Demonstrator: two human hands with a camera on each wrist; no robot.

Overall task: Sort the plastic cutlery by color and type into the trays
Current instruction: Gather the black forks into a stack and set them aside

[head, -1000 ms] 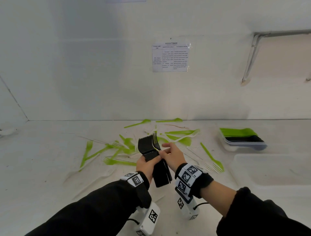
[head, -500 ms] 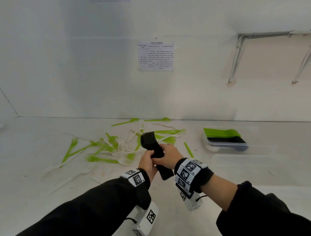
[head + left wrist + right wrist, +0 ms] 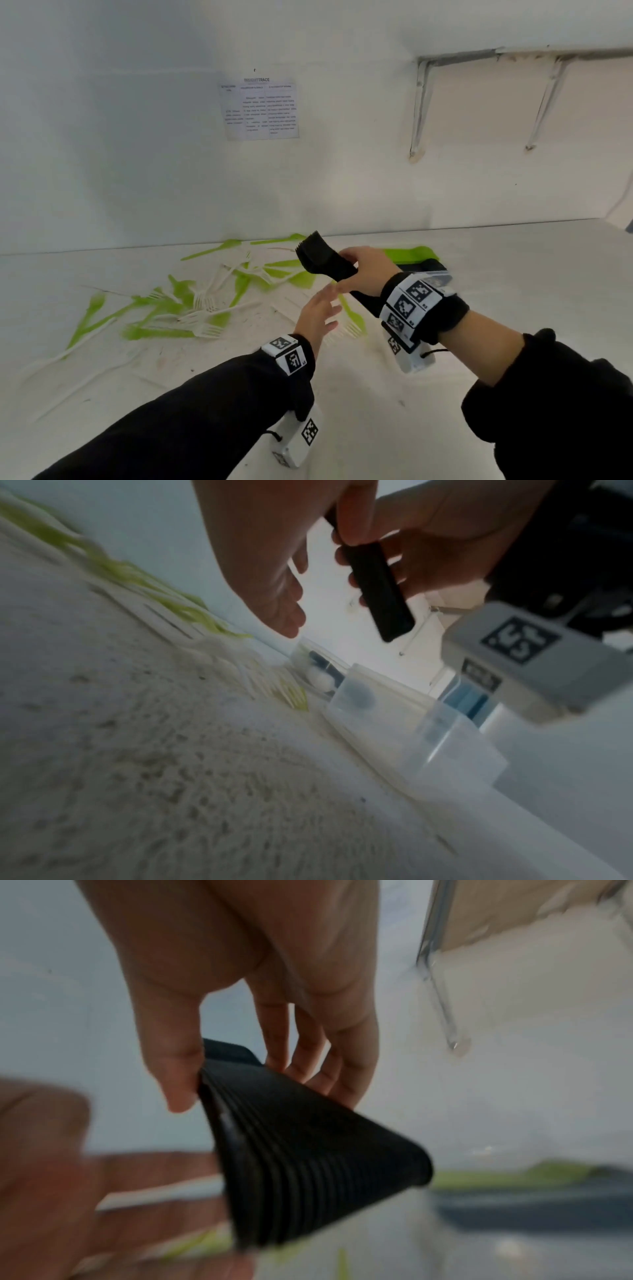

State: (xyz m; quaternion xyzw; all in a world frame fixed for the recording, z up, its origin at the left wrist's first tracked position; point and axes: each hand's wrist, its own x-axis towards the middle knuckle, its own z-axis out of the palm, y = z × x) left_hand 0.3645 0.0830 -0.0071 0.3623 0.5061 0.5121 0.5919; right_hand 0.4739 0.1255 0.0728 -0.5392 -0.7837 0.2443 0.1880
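Note:
My right hand (image 3: 364, 270) grips a stack of black plastic forks (image 3: 320, 257) above the table, tines pointing up and left; the same stack (image 3: 301, 1153) fills the right wrist view, and its handle end (image 3: 377, 588) shows in the left wrist view. My left hand (image 3: 317, 313) hovers just below and left of it, fingers spread and holding nothing. Green and white forks and spoons (image 3: 191, 301) lie scattered on the white table to the left. A tray (image 3: 424, 260) with green and black cutlery sits behind my right hand, partly hidden.
A clear plastic tray (image 3: 404, 723) stands on the table to the right. A printed sheet (image 3: 259, 110) hangs on the back wall, with metal shelf brackets (image 3: 419, 109) at the upper right. One green fork (image 3: 352, 313) lies just under my hands.
My left hand has let go of the black fork stack and dropped away with its fingers spread. My right hand has carried the stack rightwards towards the tray, tilting it flatter.

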